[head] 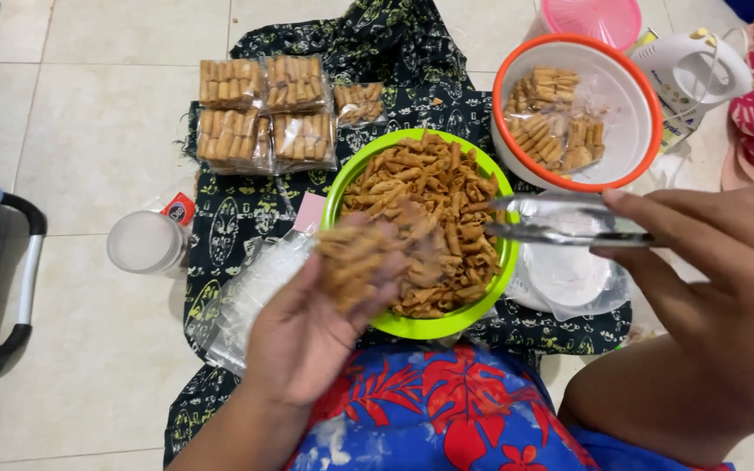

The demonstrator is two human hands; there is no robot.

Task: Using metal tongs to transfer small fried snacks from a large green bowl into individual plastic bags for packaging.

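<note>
Floor setup, seen from above: bowl centre on cloth.

Bowl (339, 187) of snack sticks (434, 187) centre on cloth (237, 218). Packed bags (265, 112) behind-left. Basin (652, 131) w/ more sticks behind-right; mixer (687, 65) further right. Cup (146, 242) left, off cloth. Left hand (303, 336) over bowl's near-left rim; tongs (560, 220) in right hand (717, 262) at right rim.

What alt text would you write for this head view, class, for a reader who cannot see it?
A left hand holds a stack of small fried rolls over a green bowl full of them, while the right hand holds metal tongs. Packed bags lie beyond.
</note>
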